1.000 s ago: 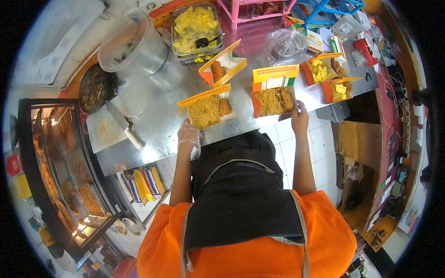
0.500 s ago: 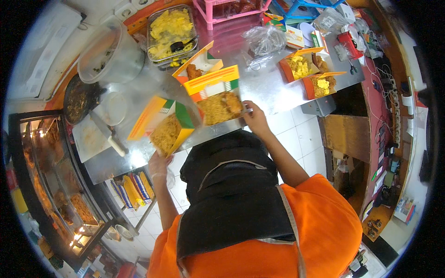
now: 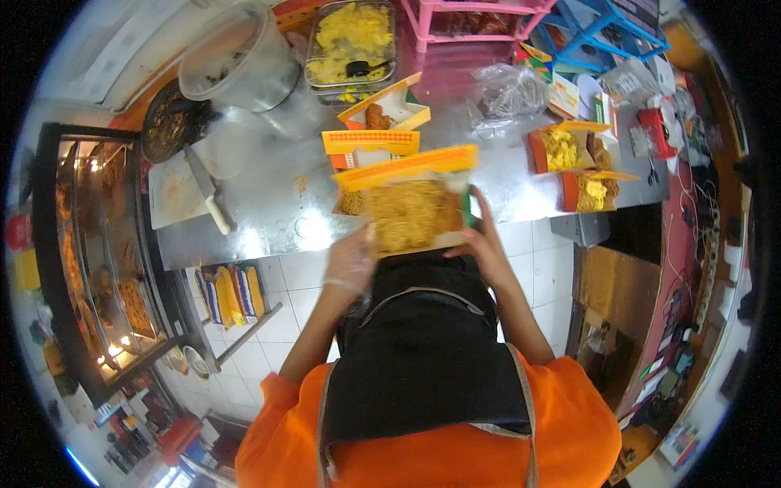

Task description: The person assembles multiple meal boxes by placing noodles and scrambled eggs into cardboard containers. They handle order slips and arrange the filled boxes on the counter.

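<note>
Between my two hands an open takeaway box (image 3: 411, 215) is held at the table's front edge, its orange-yellow lid raised. Yellow noodles or rice fill it, with a browned piece at its right side; motion blurs it. My left hand (image 3: 351, 259), in a clear plastic glove, is closed on the left side. My right hand (image 3: 482, 248) grips the right side and near corner. Just behind stands another open box (image 3: 372, 145), partly hidden, with similar food showing at its lower left. Farther back, a third open box (image 3: 407, 116) holds a piece of fried chicken (image 3: 377, 117).
Two open boxes with scrambled egg (image 3: 560, 150) stand at the right. A glass tray of egg (image 3: 351, 41) and a clear tub (image 3: 237, 61) stand at the back. A knife (image 3: 207, 193) lies on the cutting board (image 3: 172, 193) at left, near a lit food cabinet (image 3: 102, 260).
My left hand has released the box at the left and moved right. Both hands now hold the box with the browned piece, drawn nearer; the other box stands behind it. The view has shifted.
</note>
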Demonstrator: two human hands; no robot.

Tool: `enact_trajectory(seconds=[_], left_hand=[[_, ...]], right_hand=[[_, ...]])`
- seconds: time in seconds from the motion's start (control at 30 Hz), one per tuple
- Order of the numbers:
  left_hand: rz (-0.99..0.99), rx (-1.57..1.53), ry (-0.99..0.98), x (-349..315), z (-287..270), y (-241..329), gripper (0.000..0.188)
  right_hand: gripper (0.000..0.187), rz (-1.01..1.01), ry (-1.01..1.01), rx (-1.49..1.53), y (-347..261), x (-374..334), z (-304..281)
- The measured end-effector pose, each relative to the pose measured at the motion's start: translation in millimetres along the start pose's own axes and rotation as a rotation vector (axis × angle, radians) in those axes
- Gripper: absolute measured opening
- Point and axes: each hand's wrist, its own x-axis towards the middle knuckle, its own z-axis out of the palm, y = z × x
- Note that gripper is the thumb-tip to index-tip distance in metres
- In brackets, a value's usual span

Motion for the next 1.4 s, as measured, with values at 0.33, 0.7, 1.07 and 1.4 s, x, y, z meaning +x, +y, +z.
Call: enact_trajectory(seconds=[0.33,0.7,1.07,1.4], left_hand=[[0.122,-0.008,-0.425,77,146,56,0.029],[-0.063,0.110,0.544,56,16,-45,0.052],[-0.327,0.170,0.317,51,13,-100,0.038],[-0.379,-0.539,0.281,59,-34,-159,0.040]], right_hand=[[0.079,0.020,0.414,0.061,44,0,-164],[0.041,-0.116,0.917,-0.355,54,4,-176],[0.033,-0.537,0.398,-0.627,-13,177,10],[0.128,0.063,0.091,-1.556,-10,301,74]])
